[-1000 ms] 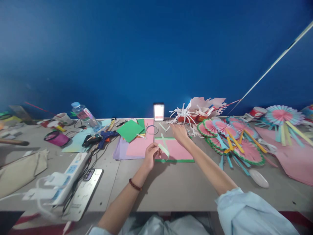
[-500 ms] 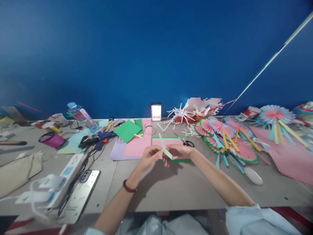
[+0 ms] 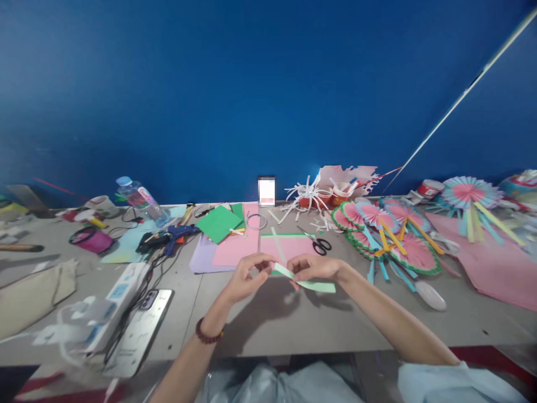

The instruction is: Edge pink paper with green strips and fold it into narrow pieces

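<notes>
A pale green paper strip [image 3: 321, 287] is held low over the table between both hands. My left hand [image 3: 250, 275] pinches its left end between thumb and fingers. My right hand [image 3: 316, 267] grips it further along, and the free end sticks out to the right below the fingers. Just beyond my hands lies a pink sheet with green edges [image 3: 300, 245], partly covered by them. Another pale strip [image 3: 277, 242] rests across that sheet. Black-handled scissors [image 3: 322, 246] lie at its right edge, beyond my right hand.
Folded paper fans [image 3: 413, 249] with ribbon strips pile up on the right, near a white computer mouse [image 3: 431, 295]. Green paper squares [image 3: 220, 223] and a tape ring [image 3: 256, 221] lie further back. A power strip [image 3: 117, 299] and a phone [image 3: 140, 333] are on the left.
The strip has turned from pointing up and away to lying nearly level, its free end now toward the right. Both hands have shifted slightly, and the scissors are now more visible.
</notes>
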Demonstrator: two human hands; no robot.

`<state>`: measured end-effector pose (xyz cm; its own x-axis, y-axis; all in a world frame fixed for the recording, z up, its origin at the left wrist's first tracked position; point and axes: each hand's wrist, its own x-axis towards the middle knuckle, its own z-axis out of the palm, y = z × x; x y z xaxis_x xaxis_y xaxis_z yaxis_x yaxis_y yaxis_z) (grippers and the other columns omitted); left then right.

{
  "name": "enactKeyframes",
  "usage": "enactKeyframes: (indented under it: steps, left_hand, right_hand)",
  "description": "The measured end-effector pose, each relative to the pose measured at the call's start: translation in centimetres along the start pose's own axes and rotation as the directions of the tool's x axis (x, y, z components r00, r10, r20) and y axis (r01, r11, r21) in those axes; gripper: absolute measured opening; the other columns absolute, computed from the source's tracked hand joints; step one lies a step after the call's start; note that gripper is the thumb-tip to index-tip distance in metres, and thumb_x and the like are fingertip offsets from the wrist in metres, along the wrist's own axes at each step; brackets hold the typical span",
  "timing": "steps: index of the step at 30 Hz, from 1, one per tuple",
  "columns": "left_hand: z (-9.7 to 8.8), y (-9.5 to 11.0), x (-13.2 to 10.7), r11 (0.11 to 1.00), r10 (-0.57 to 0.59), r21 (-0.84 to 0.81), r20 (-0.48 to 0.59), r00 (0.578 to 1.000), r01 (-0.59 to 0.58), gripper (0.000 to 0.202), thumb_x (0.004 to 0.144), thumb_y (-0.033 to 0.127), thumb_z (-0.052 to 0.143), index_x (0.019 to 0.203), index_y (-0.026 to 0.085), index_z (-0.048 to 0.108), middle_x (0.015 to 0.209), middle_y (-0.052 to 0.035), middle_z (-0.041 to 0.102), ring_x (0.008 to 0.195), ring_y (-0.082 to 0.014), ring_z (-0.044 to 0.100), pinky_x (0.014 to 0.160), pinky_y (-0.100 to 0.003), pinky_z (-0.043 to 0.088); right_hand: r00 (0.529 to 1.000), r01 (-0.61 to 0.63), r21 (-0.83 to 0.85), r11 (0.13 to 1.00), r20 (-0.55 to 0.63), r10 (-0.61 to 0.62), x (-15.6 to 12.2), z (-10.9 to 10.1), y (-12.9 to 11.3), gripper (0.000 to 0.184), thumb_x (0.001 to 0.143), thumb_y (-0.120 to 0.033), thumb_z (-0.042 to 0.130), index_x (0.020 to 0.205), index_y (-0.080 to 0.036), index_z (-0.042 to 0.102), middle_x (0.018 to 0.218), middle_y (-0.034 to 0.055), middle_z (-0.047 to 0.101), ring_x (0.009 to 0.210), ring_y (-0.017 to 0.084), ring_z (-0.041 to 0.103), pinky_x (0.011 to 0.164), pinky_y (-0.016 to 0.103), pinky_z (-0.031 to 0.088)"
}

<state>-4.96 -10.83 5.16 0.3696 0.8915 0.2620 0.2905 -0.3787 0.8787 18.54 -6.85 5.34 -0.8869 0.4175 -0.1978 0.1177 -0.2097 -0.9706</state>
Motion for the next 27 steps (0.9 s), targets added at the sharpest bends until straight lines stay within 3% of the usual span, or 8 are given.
enactKeyframes:
  steps: [2,5,8,10,14,20,27]
  left_hand:
    - [0.6,-1.1,-1.4,0.979,-0.05,0.194,-0.064,0.997,0.062,0.024,0.087,0.026,0.05,0.103,0.019,0.066,0.092,-0.0071,0.067,0.075,-0.0161,0.06,0.061,-0.026,0.05]
    - [2.6,-3.0,-4.0,0.88,0.007,0.474,-0.103,0.995,0.043,0.024,0.088,0.021,0.046,0.103,0.019,0.065,0.102,-0.0089,0.064,0.096,-0.0205,0.06,0.085,-0.037,0.051]
    - [5.1,-4.2,-6.0,0.749,0.076,0.663,-0.097,0.992,0.008,0.029,0.089,0.019,0.045,0.112,0.019,0.06,0.115,-0.0118,0.061,0.107,-0.0242,0.057,0.091,-0.042,0.05]
    - [6.4,-4.7,-6.7,0.674,0.101,0.738,-0.119,0.988,0.02,0.03,0.09,0.022,0.045,0.117,0.018,0.057,0.122,-0.0132,0.058,0.113,-0.0265,0.054,0.093,-0.045,0.048]
    - [7.5,-5.2,-6.9,0.6,0.124,0.8,-0.136,0.983,0.035,0.031,0.092,0.024,0.043,0.118,0.016,0.056,0.123,-0.0141,0.059,0.111,-0.0266,0.056,0.092,-0.044,0.048]
    - [7.8,-5.4,-7.0,0.559,0.156,0.829,-0.136,0.978,0.026,0.031,0.091,0.022,0.043,0.119,0.015,0.056,0.122,-0.0138,0.061,0.112,-0.0261,0.056,0.094,-0.043,0.046]
    - [8.0,-5.3,-7.2,0.57,0.149,0.82,-0.167,0.975,0.053,0.032,0.089,0.018,0.044,0.118,0.015,0.056,0.123,-0.0128,0.06,0.114,-0.0255,0.055,0.096,-0.042,0.044]
  right_hand:
    - [0.998,0.002,0.013,1.0,-0.056,-0.001,0.0,-0.1,0.9,0.03,0.074,-0.041,0.07,0.081,-0.015,0.058,0.069,0.001,0.065,0.064,0.011,0.058,0.067,0.024,0.042]
    - [0.994,0.016,0.087,0.996,-0.108,-0.006,0.2,0.0,2.2,0.033,0.075,-0.046,0.068,0.078,-0.015,0.056,0.068,0.0014,0.064,0.066,0.012,0.06,0.069,0.026,0.044]
    - [0.992,-0.026,0.174,0.984,-0.115,0.047,1.0,0.0,3.0,0.042,0.073,-0.055,0.066,0.071,-0.016,0.051,0.061,-0.0008,0.06,0.055,0.012,0.058,0.059,0.025,0.045]
    - [0.983,-0.098,0.148,0.984,-0.142,0.12,1.8,-0.1,3.2,0.044,0.072,-0.058,0.066,0.072,-0.017,0.049,0.058,-0.0038,0.057,0.044,0.008,0.052,0.048,0.022,0.04]
    - [0.958,-0.207,-0.056,0.977,-0.216,0.19,3.7,-0.8,3.0,0.044,0.076,-0.06,0.06,0.074,-0.018,0.048,0.057,-0.0075,0.052,0.035,0.003,0.04,0.036,0.017,0.028]
    - [0.949,-0.271,-0.33,0.904,-0.249,0.193,6.0,-1.2,2.9,0.039,0.081,-0.054,0.054,0.07,-0.018,0.045,0.052,-0.0078,0.048,0.039,0.005,0.044,0.039,0.017,0.032]
    - [0.929,-0.346,-0.426,0.836,-0.283,0.24,6.9,-1.6,3.6,0.03,0.081,-0.044,0.053,0.069,-0.019,0.045,0.054,-0.0063,0.049,0.04,0.005,0.045,0.04,0.017,0.033]
